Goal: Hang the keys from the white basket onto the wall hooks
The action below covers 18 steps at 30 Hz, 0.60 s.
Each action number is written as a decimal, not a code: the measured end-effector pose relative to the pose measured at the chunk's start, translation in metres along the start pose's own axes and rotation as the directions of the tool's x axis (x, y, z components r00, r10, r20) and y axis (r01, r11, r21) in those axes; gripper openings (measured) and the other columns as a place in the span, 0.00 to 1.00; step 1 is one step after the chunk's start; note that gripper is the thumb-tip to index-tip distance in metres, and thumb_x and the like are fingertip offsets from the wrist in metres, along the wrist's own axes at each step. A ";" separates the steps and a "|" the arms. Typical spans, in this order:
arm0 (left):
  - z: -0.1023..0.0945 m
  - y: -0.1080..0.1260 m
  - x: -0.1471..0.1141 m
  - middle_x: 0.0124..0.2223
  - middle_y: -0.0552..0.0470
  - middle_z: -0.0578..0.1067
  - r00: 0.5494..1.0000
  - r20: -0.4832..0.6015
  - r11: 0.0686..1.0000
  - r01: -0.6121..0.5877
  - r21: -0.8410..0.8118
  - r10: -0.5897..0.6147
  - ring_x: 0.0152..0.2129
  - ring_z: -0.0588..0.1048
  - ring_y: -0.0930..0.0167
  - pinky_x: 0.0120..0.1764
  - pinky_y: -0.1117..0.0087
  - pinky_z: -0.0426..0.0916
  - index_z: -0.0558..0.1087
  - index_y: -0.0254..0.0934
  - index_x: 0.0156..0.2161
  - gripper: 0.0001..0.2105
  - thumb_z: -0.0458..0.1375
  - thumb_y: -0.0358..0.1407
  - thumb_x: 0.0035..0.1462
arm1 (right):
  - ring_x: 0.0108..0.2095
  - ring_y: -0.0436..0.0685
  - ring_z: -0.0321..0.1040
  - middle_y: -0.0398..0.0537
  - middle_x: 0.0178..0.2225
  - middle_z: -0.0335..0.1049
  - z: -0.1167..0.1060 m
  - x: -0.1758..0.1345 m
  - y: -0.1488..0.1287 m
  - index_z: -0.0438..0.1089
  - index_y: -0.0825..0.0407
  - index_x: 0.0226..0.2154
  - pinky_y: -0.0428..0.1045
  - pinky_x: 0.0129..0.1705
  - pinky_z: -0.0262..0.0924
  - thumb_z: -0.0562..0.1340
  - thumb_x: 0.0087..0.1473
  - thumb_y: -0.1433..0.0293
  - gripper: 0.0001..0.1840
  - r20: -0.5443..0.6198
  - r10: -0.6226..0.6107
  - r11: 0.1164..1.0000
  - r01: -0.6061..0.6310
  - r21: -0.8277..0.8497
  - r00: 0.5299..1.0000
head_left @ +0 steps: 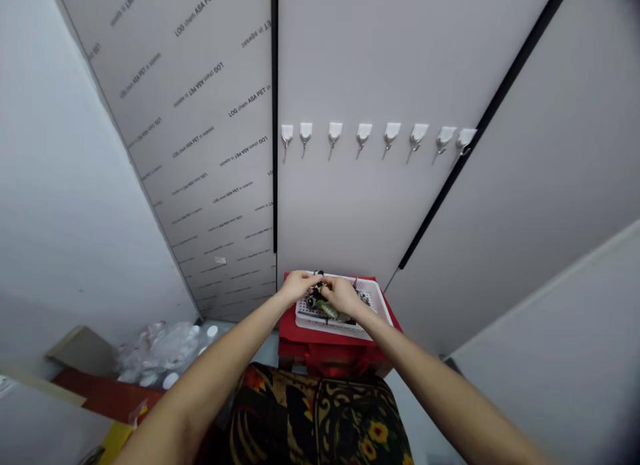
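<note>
My left hand [299, 284] and my right hand [343, 295] come together over the left part of a white plastic basket [381, 303]. Both have their fingers pinched around something small and dark [319, 285], too small and too covered by the fingers to name. Just beneath my right hand lies a greenish, shiny piece [327, 309] in the basket. Several small dark items are spread around it, some of them half hidden by the hands.
The basket rests on a red-covered stand [295, 331] against a cabinet door. Several white adhesive hooks [364, 137] are fixed to that door in a row. Clear plastic bags with white round lids [165, 351] lie on the floor at left, by a cardboard box [84, 350].
</note>
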<state>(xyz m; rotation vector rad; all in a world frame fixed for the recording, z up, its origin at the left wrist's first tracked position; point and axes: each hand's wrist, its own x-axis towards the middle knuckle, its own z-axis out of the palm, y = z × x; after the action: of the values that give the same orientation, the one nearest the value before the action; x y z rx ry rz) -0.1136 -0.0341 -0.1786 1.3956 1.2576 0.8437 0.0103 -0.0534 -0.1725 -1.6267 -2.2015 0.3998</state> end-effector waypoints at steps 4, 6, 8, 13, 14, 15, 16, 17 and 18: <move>0.010 0.013 0.007 0.16 0.55 0.65 0.989 -0.108 0.992 -0.091 0.088 0.100 0.15 0.63 0.78 0.18 0.78 0.54 0.67 0.31 0.21 0.14 0.52 0.42 0.36 | 0.25 0.50 0.59 0.49 0.25 0.66 -0.014 -0.011 -0.010 0.66 0.55 0.26 0.43 0.28 0.48 0.47 0.40 0.74 0.14 -0.142 -0.072 0.991 0.055 -0.124 0.987; 0.012 0.023 0.008 0.15 0.55 0.65 0.980 -0.121 0.985 -0.148 0.086 0.158 0.14 0.63 0.78 0.18 0.78 0.54 0.67 0.30 0.21 0.12 0.52 0.41 0.36 | 0.25 0.50 0.59 0.49 0.24 0.65 -0.022 -0.014 -0.015 0.66 0.56 0.26 0.44 0.29 0.49 0.47 0.39 0.74 0.14 -0.206 -0.096 0.990 0.073 -0.117 0.974; 0.011 0.036 0.007 0.16 0.56 0.65 0.962 -0.140 0.972 -0.227 0.059 0.233 0.14 0.62 0.79 0.19 0.78 0.55 0.68 0.30 0.22 0.11 0.51 0.39 0.37 | 0.24 0.50 0.58 0.48 0.24 0.65 -0.031 -0.014 -0.018 0.65 0.55 0.29 0.44 0.28 0.49 0.48 0.39 0.74 0.14 -0.278 -0.096 0.995 0.092 -0.026 0.956; -0.002 0.076 0.001 0.17 0.56 0.65 0.924 -0.178 0.931 -0.357 -0.076 0.339 0.15 0.61 0.80 0.21 0.78 0.57 0.68 0.30 0.24 0.09 0.50 0.35 0.39 | 0.24 0.49 0.58 0.47 0.26 0.65 -0.064 0.006 -0.030 0.64 0.56 0.32 0.44 0.27 0.52 0.49 0.41 0.66 0.16 -0.429 0.064 0.924 0.108 0.366 0.901; -0.006 0.084 0.000 0.18 0.56 0.65 0.920 -0.179 0.921 -0.372 -0.116 0.349 0.15 0.61 0.80 0.21 0.78 0.57 0.68 0.31 0.24 0.09 0.50 0.35 0.39 | 0.25 0.49 0.59 0.48 0.27 0.65 -0.072 0.014 -0.035 0.64 0.56 0.32 0.44 0.28 0.52 0.49 0.41 0.63 0.18 -0.443 0.087 0.895 0.125 0.428 0.892; -0.010 0.093 0.000 0.18 0.56 0.65 0.916 -0.176 0.910 -0.387 -0.149 0.361 0.15 0.61 0.80 0.21 0.78 0.58 0.68 0.31 0.24 0.09 0.50 0.35 0.39 | 0.25 0.49 0.59 0.48 0.26 0.65 -0.081 0.021 -0.040 0.64 0.57 0.30 0.44 0.28 0.52 0.48 0.41 0.62 0.19 -0.448 0.099 0.867 0.144 0.477 0.888; -0.015 0.101 0.001 0.18 0.56 0.64 0.910 -0.172 0.899 -0.404 -0.171 0.377 0.15 0.61 0.80 0.21 0.78 0.58 0.68 0.30 0.23 0.09 0.51 0.35 0.38 | 0.25 0.49 0.58 0.47 0.25 0.65 -0.089 0.030 -0.047 0.64 0.57 0.29 0.44 0.27 0.52 0.48 0.41 0.60 0.19 -0.447 0.103 0.841 0.162 0.517 0.889; -0.020 0.108 0.001 0.17 0.56 0.64 0.904 -0.169 0.887 -0.421 -0.190 0.393 0.15 0.60 0.80 0.21 0.79 0.57 0.67 0.30 0.22 0.09 0.51 0.36 0.38 | 0.24 0.48 0.58 0.46 0.23 0.64 -0.097 0.038 -0.055 0.65 0.57 0.27 0.43 0.26 0.52 0.48 0.40 0.60 0.19 -0.444 0.102 0.816 0.180 0.549 0.890; -0.026 0.116 0.003 0.17 0.56 0.64 0.898 -0.168 0.875 -0.436 -0.210 0.407 0.15 0.60 0.80 0.20 0.79 0.57 0.67 0.30 0.22 0.09 0.51 0.36 0.38 | 0.23 0.48 0.57 0.45 0.21 0.63 -0.104 0.047 -0.063 0.64 0.57 0.25 0.43 0.24 0.51 0.48 0.40 0.59 0.19 -0.445 0.104 0.792 0.197 0.578 0.889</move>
<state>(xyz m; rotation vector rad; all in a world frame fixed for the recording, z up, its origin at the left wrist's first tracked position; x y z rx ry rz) -0.1088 -0.0166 -0.0613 1.4563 0.9033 1.3538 -0.0080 -0.0263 -0.0462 -1.1472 -1.5247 0.5742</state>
